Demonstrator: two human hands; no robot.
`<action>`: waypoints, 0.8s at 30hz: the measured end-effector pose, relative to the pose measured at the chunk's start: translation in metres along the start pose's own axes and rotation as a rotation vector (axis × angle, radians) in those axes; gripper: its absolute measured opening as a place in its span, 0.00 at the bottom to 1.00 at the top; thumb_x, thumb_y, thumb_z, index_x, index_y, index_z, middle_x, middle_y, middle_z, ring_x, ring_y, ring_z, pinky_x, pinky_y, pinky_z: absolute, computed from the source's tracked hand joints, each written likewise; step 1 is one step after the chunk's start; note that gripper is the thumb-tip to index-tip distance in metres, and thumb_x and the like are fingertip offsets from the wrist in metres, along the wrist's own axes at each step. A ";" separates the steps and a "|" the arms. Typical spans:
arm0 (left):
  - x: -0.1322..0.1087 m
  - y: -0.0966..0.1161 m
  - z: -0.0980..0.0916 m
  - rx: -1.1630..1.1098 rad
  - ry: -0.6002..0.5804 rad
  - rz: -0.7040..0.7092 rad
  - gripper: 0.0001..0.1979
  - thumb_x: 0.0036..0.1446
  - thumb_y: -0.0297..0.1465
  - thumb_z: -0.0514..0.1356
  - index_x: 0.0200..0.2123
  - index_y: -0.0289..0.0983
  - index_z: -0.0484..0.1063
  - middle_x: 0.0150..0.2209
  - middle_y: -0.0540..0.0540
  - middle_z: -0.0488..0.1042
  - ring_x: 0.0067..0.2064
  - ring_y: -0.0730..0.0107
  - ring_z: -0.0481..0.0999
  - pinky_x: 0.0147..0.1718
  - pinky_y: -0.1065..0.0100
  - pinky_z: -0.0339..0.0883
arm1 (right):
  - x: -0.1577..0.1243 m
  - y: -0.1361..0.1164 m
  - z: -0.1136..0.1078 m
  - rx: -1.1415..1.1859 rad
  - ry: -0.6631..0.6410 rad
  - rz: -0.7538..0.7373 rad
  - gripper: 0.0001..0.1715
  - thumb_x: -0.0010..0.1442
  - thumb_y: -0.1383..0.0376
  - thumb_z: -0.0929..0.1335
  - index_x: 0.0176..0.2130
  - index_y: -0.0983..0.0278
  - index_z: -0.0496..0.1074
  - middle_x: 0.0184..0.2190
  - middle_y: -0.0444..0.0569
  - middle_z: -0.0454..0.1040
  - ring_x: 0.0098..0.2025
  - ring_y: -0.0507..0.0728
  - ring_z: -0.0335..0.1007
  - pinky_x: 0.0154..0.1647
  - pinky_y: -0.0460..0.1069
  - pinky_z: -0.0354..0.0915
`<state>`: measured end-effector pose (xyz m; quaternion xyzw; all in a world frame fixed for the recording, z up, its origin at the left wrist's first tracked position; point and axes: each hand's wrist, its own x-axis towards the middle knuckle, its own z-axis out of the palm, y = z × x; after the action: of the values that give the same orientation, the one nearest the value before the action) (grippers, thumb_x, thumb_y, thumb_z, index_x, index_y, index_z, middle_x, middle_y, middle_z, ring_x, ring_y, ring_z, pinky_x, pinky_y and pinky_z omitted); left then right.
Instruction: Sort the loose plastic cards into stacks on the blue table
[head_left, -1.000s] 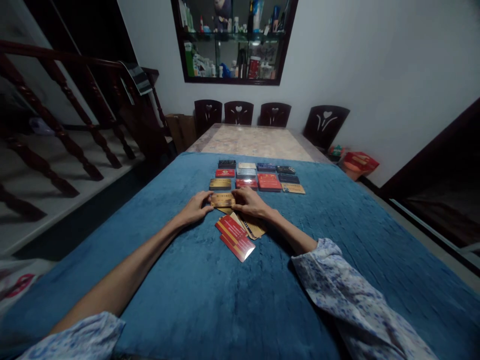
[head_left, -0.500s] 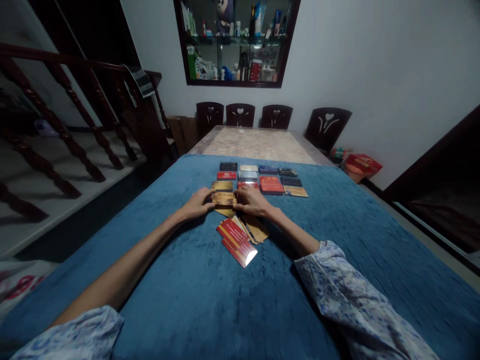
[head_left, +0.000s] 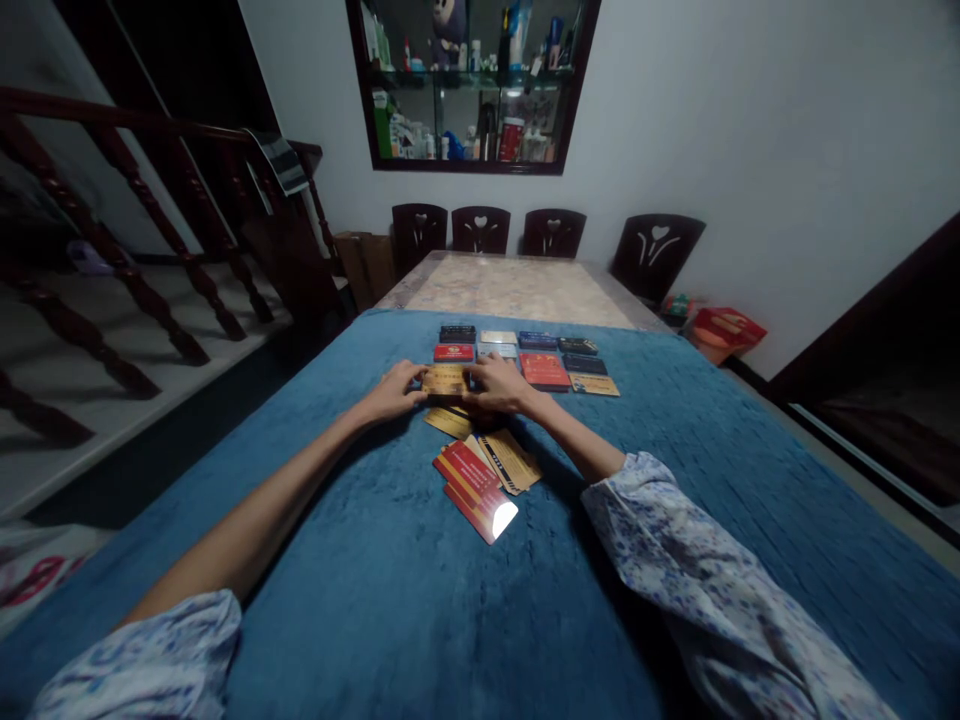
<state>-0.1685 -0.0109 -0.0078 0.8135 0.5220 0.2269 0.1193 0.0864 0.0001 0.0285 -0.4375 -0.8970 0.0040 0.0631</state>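
Red cards [head_left: 469,475]: lying loose, closest to the near edge of the surface [head_left: 360,600].
Tan cards [head_left: 512,462]: just beyond, touching the red ones.
Loose gold card [head_left: 448,422]: more uncovered than half a second ago.
Gold cards [head_left: 447,380]: moved toward the far edge, now over where a gold stack showed.
Left hand [head_left: 394,392]: pinching their left end.
Right hand [head_left: 501,384]: gripping their right end, now hiding a red stack.
Card stacks [head_left: 544,371]: in rows toward the far edge.

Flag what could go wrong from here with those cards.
The gold cards, held at opposite edges by the left hand and right hand, might slide out of line. The right hand is close beside the thick red stack and could knock it crooked. The loose red cards overlap, so lifting one may drag another.
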 end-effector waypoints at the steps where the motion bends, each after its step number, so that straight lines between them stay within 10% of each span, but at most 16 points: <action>1: 0.002 -0.001 -0.001 -0.005 0.002 -0.006 0.27 0.54 0.36 0.61 0.57 0.35 0.73 0.46 0.42 0.70 0.47 0.56 0.72 0.54 0.53 0.67 | 0.003 0.001 -0.001 -0.004 -0.005 0.003 0.25 0.63 0.53 0.69 0.55 0.63 0.75 0.53 0.59 0.74 0.57 0.69 0.62 0.51 0.58 0.62; 24: 0.041 -0.019 0.002 -0.007 0.034 -0.047 0.21 0.43 0.35 0.62 0.42 0.36 0.77 0.43 0.43 0.76 0.48 0.54 0.75 0.50 0.59 0.72 | 0.042 0.005 -0.008 -0.130 -0.140 0.002 0.23 0.60 0.60 0.67 0.53 0.62 0.78 0.57 0.62 0.74 0.62 0.74 0.62 0.57 0.66 0.65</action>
<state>-0.1679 0.0344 -0.0076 0.7965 0.5422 0.2396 0.1189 0.0650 0.0358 0.0410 -0.4401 -0.8972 -0.0235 -0.0282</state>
